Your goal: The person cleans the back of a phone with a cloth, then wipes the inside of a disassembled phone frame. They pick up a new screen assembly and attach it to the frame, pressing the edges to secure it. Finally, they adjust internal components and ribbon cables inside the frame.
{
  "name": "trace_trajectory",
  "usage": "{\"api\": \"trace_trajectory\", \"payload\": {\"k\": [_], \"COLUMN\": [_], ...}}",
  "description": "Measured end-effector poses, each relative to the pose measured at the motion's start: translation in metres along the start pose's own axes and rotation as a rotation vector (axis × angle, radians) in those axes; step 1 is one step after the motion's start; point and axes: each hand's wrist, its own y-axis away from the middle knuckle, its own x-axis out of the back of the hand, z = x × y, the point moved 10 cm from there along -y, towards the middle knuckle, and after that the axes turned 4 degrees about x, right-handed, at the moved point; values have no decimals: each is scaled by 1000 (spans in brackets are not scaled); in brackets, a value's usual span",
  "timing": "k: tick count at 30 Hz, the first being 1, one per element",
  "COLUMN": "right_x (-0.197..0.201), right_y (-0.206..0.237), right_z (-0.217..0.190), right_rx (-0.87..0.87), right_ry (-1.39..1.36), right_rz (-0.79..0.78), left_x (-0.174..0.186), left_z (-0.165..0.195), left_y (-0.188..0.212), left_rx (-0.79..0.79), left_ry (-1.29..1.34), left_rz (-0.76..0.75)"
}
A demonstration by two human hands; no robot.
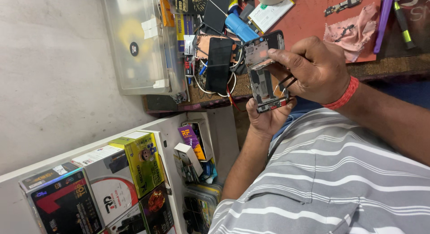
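One phone frame (264, 73), two hands: left hand (268, 117), right hand (313, 68).

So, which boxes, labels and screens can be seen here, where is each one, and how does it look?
Yellow-green box: shelf, lower left, upright, cartoon picture.
Black and red box: bottom left corner, glossy.
White box: between those two, red arc.
Purple packet: small, in the white bin behind the shelf.
Round black sticker: on the clear plastic case.
Dark phone screen: flat on the bench, black, rectangular.

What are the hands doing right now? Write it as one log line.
left hand: holds opened phone from below | right hand: tweezers on the phone | behind: red mat, pink cloth
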Motion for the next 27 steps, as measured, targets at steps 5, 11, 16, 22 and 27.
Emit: {"api": "trace_trajectory", "payload": {"k": [5,11,16,22,27], "right_x": [-5,-13,-21,-26,-24], "right_y": [-4,-4,2,12,12], "right_z": [0,0,6,9,9], "right_rx": [21,50,40,29,16], "right_ry": [23,70,99,118,78], "right_rz": [-14,-39,-71,-118,-114], "left_x": [3,4,9,15,16], "left_z": [-5,-11,-16,-23,-25], "left_y": [-2,-5,-5,-5,-5], "left_rx": [-3,2,12,21,29], "left_ry": [34,122,154,156,151], "left_rz": [58,28,63,92,72]}}
